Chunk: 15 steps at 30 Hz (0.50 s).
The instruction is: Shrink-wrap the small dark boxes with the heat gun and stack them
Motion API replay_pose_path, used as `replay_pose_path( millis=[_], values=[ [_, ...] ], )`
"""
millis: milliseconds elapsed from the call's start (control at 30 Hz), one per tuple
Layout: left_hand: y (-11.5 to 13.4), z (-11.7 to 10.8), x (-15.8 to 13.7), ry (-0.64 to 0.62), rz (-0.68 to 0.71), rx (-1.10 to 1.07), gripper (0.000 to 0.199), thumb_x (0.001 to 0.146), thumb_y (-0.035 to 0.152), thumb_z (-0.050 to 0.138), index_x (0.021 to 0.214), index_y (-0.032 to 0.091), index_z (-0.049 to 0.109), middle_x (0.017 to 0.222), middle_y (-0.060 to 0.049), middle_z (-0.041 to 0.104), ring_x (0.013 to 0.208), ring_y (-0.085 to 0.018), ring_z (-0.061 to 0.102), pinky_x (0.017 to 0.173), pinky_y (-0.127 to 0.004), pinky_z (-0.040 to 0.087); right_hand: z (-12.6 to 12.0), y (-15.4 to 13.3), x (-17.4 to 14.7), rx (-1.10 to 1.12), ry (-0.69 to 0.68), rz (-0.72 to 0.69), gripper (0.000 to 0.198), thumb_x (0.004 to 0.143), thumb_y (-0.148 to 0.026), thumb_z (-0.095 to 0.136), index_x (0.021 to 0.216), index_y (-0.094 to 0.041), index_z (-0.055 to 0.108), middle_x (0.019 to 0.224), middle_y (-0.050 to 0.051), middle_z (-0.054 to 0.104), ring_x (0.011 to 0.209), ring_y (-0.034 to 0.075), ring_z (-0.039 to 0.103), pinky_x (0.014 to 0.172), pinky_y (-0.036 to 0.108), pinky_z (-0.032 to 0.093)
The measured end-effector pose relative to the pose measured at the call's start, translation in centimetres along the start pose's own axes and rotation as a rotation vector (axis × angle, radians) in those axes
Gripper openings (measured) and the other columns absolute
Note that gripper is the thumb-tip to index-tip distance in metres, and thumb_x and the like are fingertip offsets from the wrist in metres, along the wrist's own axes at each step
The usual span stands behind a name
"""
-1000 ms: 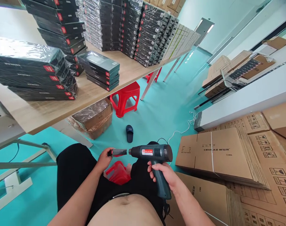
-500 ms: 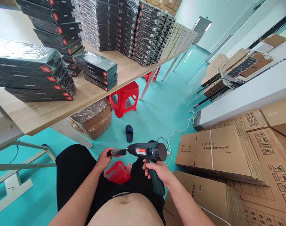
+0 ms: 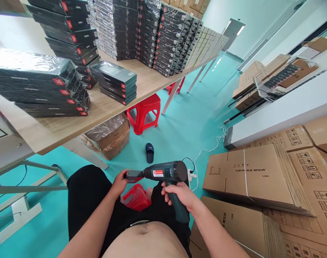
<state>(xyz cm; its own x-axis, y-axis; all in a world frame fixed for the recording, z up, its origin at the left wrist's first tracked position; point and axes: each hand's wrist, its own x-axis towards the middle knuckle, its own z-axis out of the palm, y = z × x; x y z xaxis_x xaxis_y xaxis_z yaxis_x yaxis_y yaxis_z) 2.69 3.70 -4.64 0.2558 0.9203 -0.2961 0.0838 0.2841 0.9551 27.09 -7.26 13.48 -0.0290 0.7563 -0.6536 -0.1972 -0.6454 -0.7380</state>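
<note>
My right hand is wrapped round the handle of a dark heat gun with an orange-red and white label. Its nozzle points left, right beside a small black box with a red edge. That box is held at its left end by my left hand, whose fingers are partly hidden. Both things are above my lap. Below them shows a red plastic stool between my legs. On the table, a short stack of black boxes stands near the edge, beside a film-wrapped pile of similar boxes.
The wooden table bears tall rows of stacked boxes. Beneath it are a wrapped carton and a red stool. A slipper and a white cable lie on the floor. Flattened cartons stand at the right.
The heat gun has shifted slightly left, its nozzle closer to the small box. The box shows more of its broad face. The whole view has moved a little.
</note>
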Motion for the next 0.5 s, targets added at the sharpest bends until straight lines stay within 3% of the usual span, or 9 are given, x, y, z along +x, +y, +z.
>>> replay_pose_path(
  millis=[100, 200, 300, 433, 500],
  values=[
    [-0.1, 0.3, -0.2, -0.041, -0.18, -0.222, 0.038, 0.054, 0.011, 0.052, 0.091, 0.018, 0.061, 0.075, -0.002, 0.07, 0.074, -0.025, 0.067, 0.071, -0.042, 0.055, -1.8, -0.2, -0.5, 0.07, -0.091, -0.006, 0.028, 0.07, -0.025, 0.063, 0.095, -0.012, 0.065, 0.076, 0.006, 0.068, 0.056, 0.015, 0.061, 0.048, 0.026, 0.048],
    [-0.4, 0.6, 0.0, -0.085, -0.25, -0.323, 0.046, 0.05, 0.008, 0.048, 0.094, 0.019, 0.057, 0.074, 0.0, 0.069, 0.07, -0.024, 0.069, 0.069, -0.044, 0.056, -2.7, -0.2, -1.0, 0.15, 0.0, -0.058, 0.028, 0.072, -0.027, 0.062, 0.096, -0.013, 0.064, 0.078, 0.006, 0.068, 0.059, 0.015, 0.062, 0.05, 0.026, 0.049],
    [-0.4, 0.7, 0.2, -0.09, -0.254, -0.333, 0.044, 0.05, 0.007, 0.048, 0.092, 0.019, 0.057, 0.076, -0.001, 0.07, 0.07, -0.024, 0.069, 0.07, -0.044, 0.056, -3.0, 0.0, -1.3, 0.118, 0.076, -0.034, 0.026, 0.072, -0.027, 0.062, 0.094, -0.013, 0.064, 0.076, 0.005, 0.067, 0.058, 0.015, 0.062, 0.049, 0.026, 0.048],
    [-0.1, 0.6, 0.3, -0.03, -0.165, -0.253, 0.039, 0.052, 0.009, 0.05, 0.088, 0.018, 0.06, 0.078, -0.001, 0.069, 0.074, -0.024, 0.067, 0.073, -0.04, 0.055, -2.7, 0.7, -1.5, 0.043, -0.08, 0.018, 0.03, 0.07, -0.027, 0.065, 0.097, -0.012, 0.064, 0.076, 0.006, 0.068, 0.056, 0.015, 0.061, 0.049, 0.026, 0.047],
    [0.0, 0.6, 0.2, -0.006, -0.138, -0.216, 0.036, 0.053, 0.01, 0.052, 0.087, 0.018, 0.062, 0.076, -0.001, 0.068, 0.076, -0.024, 0.066, 0.072, -0.039, 0.054, -2.4, 0.9, -1.4, 0.043, -0.054, 0.0, 0.031, 0.07, -0.028, 0.066, 0.097, -0.013, 0.064, 0.077, 0.005, 0.067, 0.058, 0.015, 0.061, 0.05, 0.026, 0.048]
  ],
)
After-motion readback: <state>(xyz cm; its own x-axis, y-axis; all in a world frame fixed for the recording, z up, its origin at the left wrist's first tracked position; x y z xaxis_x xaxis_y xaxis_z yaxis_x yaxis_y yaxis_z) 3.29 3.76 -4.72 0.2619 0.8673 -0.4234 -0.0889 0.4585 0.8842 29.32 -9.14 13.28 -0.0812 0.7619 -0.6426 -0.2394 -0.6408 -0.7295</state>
